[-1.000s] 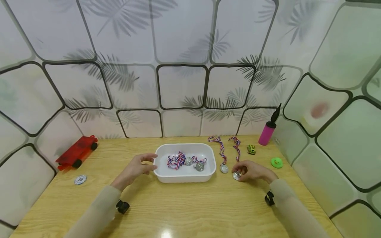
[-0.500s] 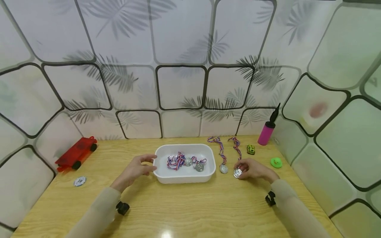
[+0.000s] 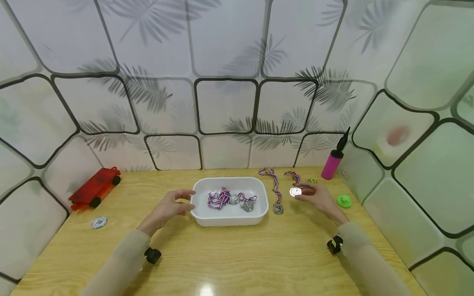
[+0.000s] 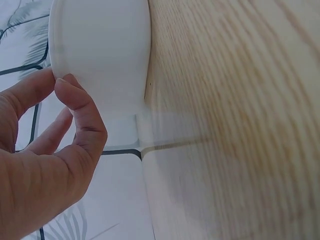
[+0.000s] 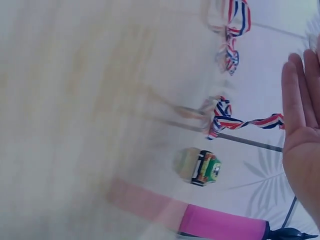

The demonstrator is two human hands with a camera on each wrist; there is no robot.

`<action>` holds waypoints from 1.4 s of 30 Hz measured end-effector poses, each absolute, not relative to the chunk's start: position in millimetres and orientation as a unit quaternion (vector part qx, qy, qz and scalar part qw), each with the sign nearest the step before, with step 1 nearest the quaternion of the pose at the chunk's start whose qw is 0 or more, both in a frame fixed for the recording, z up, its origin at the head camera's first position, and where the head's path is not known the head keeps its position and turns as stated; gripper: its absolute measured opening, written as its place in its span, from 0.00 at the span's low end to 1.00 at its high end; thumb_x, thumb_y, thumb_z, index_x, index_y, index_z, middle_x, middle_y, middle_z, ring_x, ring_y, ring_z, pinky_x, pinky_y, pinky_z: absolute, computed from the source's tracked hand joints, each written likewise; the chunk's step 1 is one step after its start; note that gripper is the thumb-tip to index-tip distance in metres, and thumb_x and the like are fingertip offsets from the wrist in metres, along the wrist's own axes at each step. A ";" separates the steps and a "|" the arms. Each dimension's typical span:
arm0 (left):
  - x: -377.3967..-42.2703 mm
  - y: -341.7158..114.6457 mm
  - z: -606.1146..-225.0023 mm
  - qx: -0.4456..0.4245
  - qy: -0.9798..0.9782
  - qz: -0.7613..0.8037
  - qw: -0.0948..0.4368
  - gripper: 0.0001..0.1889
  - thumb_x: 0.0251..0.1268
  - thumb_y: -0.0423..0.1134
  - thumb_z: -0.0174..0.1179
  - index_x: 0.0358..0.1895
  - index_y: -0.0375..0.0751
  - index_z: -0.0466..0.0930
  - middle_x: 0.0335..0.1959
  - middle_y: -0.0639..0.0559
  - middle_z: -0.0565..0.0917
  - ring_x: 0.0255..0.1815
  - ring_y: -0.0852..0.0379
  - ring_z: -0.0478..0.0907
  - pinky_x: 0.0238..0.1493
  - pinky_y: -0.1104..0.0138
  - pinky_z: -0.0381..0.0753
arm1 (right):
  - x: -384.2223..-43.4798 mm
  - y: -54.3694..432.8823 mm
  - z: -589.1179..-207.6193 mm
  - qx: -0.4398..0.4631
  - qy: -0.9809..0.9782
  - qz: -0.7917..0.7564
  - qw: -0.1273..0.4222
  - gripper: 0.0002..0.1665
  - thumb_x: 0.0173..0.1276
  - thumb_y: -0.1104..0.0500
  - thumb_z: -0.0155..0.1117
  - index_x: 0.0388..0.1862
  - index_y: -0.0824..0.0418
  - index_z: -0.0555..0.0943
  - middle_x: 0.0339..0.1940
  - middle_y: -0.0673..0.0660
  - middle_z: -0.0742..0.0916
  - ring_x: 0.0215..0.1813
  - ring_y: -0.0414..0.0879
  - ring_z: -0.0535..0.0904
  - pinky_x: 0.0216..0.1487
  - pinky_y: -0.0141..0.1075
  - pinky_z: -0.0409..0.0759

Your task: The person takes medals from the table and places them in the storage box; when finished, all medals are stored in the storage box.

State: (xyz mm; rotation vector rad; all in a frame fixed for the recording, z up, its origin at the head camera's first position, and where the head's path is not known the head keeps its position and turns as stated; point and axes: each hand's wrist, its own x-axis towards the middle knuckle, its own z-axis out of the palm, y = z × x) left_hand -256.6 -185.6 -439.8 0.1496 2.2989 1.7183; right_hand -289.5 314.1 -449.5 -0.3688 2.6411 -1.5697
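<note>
My left hand (image 3: 172,205) pinches the left end of a white plastic tub (image 3: 229,222); in the left wrist view, thumb and fingertips meet at its rim. Inside the tub lie two silver medals (image 3: 248,206) with bunched red, white and blue ribbons (image 3: 219,199). My right hand (image 3: 318,198) holds a silver medal (image 3: 295,192) by its edge, raised off the table. Its twisted ribbon (image 5: 260,121) runs from the hand to the table in the right wrist view, where the medal is out of sight. Another medal (image 3: 278,209) lies beside the tub, its ribbon stretched backward.
A magenta hand pump (image 3: 331,165) stands at the back right, with a small green-yellow toy car (image 3: 312,181) and a green duck toy (image 3: 344,201) nearby. At left are a red toy car (image 3: 95,189) and a poker chip (image 3: 99,222). Patterned walls border the table.
My right hand has picked the medal up from the table and moved it up and backward, its ribbon drawn along. The left hand and the tub have stayed in place.
</note>
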 end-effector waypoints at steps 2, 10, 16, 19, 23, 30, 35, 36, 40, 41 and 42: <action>-257.0 -185.0 -438.2 0.051 0.793 0.592 0.134 0.30 0.62 0.31 0.65 0.67 0.30 0.68 0.59 0.31 0.72 0.36 0.58 0.78 0.34 0.67 0.81 | -291.0 311.0 -443.6 -0.114 0.849 -0.516 0.002 0.29 0.60 0.59 0.74 0.59 0.68 0.78 0.48 0.68 0.87 0.42 0.31 0.84 0.44 0.27 0.83; -257.8 -185.5 -437.1 0.041 0.797 0.586 0.137 0.29 0.61 0.31 0.66 0.66 0.31 0.70 0.58 0.32 0.73 0.36 0.57 0.79 0.36 0.68 0.82 | -297.8 303.2 -418.1 -0.131 0.846 -0.514 -0.064 0.28 0.60 0.58 0.74 0.57 0.68 0.80 0.48 0.70 0.86 0.42 0.28 0.84 0.43 0.25 0.83; -258.2 -185.5 -439.3 0.038 0.796 0.589 0.138 0.29 0.60 0.30 0.66 0.66 0.31 0.70 0.58 0.33 0.72 0.37 0.56 0.79 0.36 0.67 0.82 | -302.4 294.0 -397.2 -0.145 0.851 -0.493 -0.103 0.26 0.59 0.57 0.74 0.55 0.65 0.81 0.46 0.67 0.88 0.41 0.28 0.84 0.41 0.24 0.82; -258.5 -185.5 -439.9 0.036 0.793 0.593 0.138 0.30 0.60 0.30 0.66 0.66 0.31 0.70 0.59 0.32 0.72 0.37 0.56 0.79 0.36 0.67 0.83 | -304.4 288.8 -387.3 -0.149 0.859 -0.478 -0.110 0.26 0.60 0.54 0.74 0.55 0.62 0.82 0.47 0.65 0.88 0.42 0.27 0.83 0.42 0.23 0.81; -258.7 -186.4 -440.5 0.036 0.791 0.595 0.140 0.30 0.61 0.30 0.65 0.67 0.30 0.69 0.59 0.32 0.71 0.37 0.57 0.79 0.36 0.67 0.83 | -306.5 281.2 -375.6 -0.151 0.866 -0.464 -0.106 0.27 0.60 0.49 0.74 0.56 0.58 0.82 0.47 0.63 0.89 0.42 0.27 0.82 0.41 0.25 0.81; -257.9 -184.8 -441.4 0.037 0.793 0.593 0.138 0.29 0.60 0.30 0.66 0.66 0.31 0.70 0.59 0.32 0.72 0.36 0.57 0.79 0.36 0.67 0.83 | -309.9 267.2 -359.5 -0.164 0.865 -0.464 -0.098 0.28 0.59 0.49 0.75 0.57 0.57 0.81 0.50 0.62 0.88 0.46 0.32 0.83 0.45 0.26 0.82; -257.5 -185.6 -441.6 0.037 0.793 0.593 0.138 0.29 0.61 0.30 0.66 0.66 0.31 0.70 0.59 0.32 0.72 0.36 0.56 0.80 0.36 0.66 0.83 | -313.0 258.7 -350.7 -0.182 0.851 -0.485 -0.092 0.27 0.59 0.55 0.74 0.56 0.62 0.81 0.50 0.65 0.87 0.45 0.32 0.84 0.45 0.27 0.83; -257.7 -185.8 -441.6 0.041 0.793 0.592 0.137 0.29 0.61 0.30 0.66 0.66 0.31 0.70 0.59 0.32 0.72 0.36 0.56 0.80 0.36 0.65 0.83 | -313.4 256.5 -348.4 -0.187 0.846 -0.491 -0.089 0.26 0.60 0.56 0.74 0.56 0.63 0.81 0.49 0.66 0.87 0.44 0.32 0.85 0.44 0.28 0.84; -258.6 -186.7 -441.2 0.047 0.794 0.591 0.136 0.29 0.61 0.31 0.66 0.66 0.30 0.70 0.59 0.31 0.72 0.37 0.56 0.79 0.37 0.65 0.84 | -314.3 246.6 -337.5 -0.211 0.832 -0.505 -0.088 0.24 0.61 0.59 0.73 0.55 0.65 0.81 0.46 0.66 0.88 0.43 0.33 0.86 0.42 0.31 0.85; -258.8 -186.9 -441.3 0.047 0.794 0.590 0.136 0.29 0.61 0.31 0.66 0.66 0.30 0.69 0.59 0.31 0.72 0.37 0.56 0.79 0.37 0.65 0.84 | -314.4 243.9 -334.5 -0.216 0.830 -0.507 -0.089 0.24 0.61 0.59 0.73 0.55 0.65 0.81 0.46 0.66 0.88 0.43 0.33 0.86 0.41 0.32 0.85; -258.9 -187.0 -441.4 0.047 0.794 0.591 0.136 0.29 0.61 0.30 0.66 0.66 0.30 0.69 0.59 0.31 0.72 0.37 0.56 0.79 0.37 0.65 0.84 | -314.5 241.4 -331.7 -0.220 0.828 -0.507 -0.090 0.24 0.61 0.59 0.73 0.55 0.65 0.81 0.46 0.66 0.88 0.43 0.33 0.86 0.41 0.32 0.85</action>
